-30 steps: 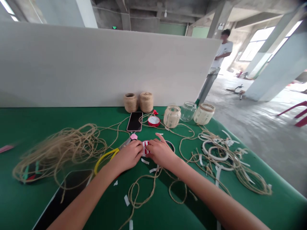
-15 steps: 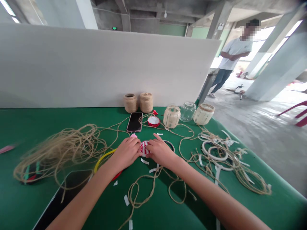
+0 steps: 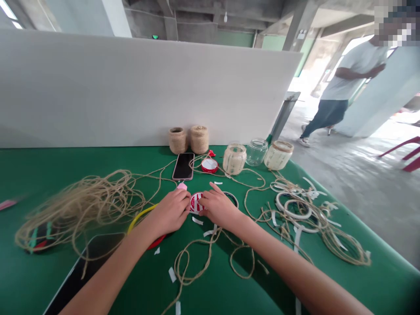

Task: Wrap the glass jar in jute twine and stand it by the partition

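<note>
A round red-and-white striped jar lid (image 3: 196, 203) lies between my hands, low over the green table. The fingers of my left hand (image 3: 172, 211) are curled and closed at its left edge. From the right, my right hand (image 3: 218, 204) grips it with bent fingers that cover part of the stripes, one finger sticking up. Behind the right hand a roll of tape (image 3: 233, 197) is partly hidden. Below my hands, loose jute twine (image 3: 210, 258) lies in loops among white tape scraps (image 3: 197, 221). Under my left wrist a yellow ring-shaped thing (image 3: 135, 221) shows in part.
Two twine-wrapped jars (image 3: 199, 141), a phone (image 3: 183, 166) and a red-rimmed lid (image 3: 209, 165) stand or lie behind. A clear glass jar (image 3: 257, 153) is between two taped jars. Twine heaps (image 3: 88, 201) and white tape rolls (image 3: 297, 206) flank my arms. A person (image 3: 348, 83) walks beyond.
My left hand has shifted slightly left, and more of the lid's stripes show. My right hand stays almost still. The person in the background has moved right and closer.
</note>
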The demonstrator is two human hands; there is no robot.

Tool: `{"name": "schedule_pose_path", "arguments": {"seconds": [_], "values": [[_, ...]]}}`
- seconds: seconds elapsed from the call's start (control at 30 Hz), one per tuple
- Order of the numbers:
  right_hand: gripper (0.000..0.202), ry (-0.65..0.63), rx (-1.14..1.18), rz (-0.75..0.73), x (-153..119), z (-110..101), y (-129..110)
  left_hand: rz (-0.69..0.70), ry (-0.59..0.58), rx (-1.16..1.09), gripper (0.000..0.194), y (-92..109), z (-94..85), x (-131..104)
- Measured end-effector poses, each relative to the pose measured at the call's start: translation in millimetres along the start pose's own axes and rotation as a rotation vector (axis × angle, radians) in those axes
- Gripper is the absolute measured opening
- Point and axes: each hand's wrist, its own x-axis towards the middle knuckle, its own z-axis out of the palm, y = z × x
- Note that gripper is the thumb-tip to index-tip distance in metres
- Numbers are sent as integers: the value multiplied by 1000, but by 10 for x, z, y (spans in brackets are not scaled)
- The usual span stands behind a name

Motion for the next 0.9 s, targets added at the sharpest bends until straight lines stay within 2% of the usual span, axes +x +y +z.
{"name": "schedule_pose_path", "arguments": {"seconds": [0.3,0.6,0.9], "values": [[15,-2,14,7,-12,3,-1,-62,6,-17,15,-45,45,19],[15,4,7,-6,-8,17,-1,-210,44,-37,11,-35,89,52],[15,2,9,-27,0,24,13,-231,63,-11,8,-50,130,33]]}}
